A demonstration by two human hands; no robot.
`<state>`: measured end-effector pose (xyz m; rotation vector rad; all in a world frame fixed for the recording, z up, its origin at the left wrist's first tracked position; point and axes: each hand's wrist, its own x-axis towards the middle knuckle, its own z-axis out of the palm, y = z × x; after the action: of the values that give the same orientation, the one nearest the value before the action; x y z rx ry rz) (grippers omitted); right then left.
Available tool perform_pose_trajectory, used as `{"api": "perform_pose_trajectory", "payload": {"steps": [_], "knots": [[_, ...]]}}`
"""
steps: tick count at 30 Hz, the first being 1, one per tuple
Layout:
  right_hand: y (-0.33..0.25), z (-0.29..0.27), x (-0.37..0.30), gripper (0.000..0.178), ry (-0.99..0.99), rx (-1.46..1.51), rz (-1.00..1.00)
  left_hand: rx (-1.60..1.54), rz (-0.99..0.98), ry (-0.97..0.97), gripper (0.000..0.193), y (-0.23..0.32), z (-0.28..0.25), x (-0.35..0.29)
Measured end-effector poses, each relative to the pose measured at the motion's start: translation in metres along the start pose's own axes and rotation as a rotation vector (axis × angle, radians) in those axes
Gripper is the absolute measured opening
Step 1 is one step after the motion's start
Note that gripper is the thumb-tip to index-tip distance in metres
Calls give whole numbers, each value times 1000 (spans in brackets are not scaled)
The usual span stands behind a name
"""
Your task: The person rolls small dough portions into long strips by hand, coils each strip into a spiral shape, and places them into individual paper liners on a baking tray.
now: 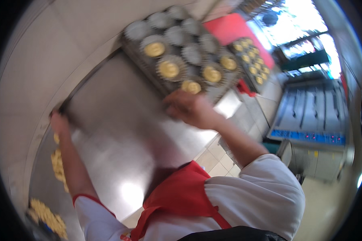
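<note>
A dark muffin tray (pixel 142 54) with pale paper liners lies at the far end of the steel worktop (pixel 120 96). Several of its liners hold round yellow portions of dough or batter (pixel 168 69); the others look unfilled. My right hand (pixel 193 109) is just in front of the tray's near corner, by a filled liner. Its fingers are bent but smeared by motion, so what they hold, if anything, does not show. Stretched to the worktop's far left edge is my left hand (pixel 59 122), next to a dark patch. Blur hides its fingers.
A second tray (pixel 251 66) of small yellow portions sits beyond, by a red board (pixel 231 29). Yellow dough pieces (pixel 48 219) lie on the worktop at the left. A metal appliance with a blue control strip (pixel 305 136) stands right. A tiled wall (pixel 40 52) borders the worktop.
</note>
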<state>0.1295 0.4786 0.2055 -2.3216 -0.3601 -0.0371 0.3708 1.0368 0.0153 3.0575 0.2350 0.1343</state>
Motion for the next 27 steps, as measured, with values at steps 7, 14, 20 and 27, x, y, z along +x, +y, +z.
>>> {"api": "perform_pose_trajectory", "payload": {"steps": [7,14,20,27], "knots": [[-127,152,-67,40,305,301,63,-1015,279,420,46,97,-89,-178],[-185,212,-102,53,-232,347,139,-1621,48,-117,47,52,-105,-410],[-132,334,-215,68,-160,-486,91,-1181,44,-285,66,-12,-83,-515],[-101,341,-65,107,-181,-610,162,-1305,99,-58,60,-41,-96,-522]]}}
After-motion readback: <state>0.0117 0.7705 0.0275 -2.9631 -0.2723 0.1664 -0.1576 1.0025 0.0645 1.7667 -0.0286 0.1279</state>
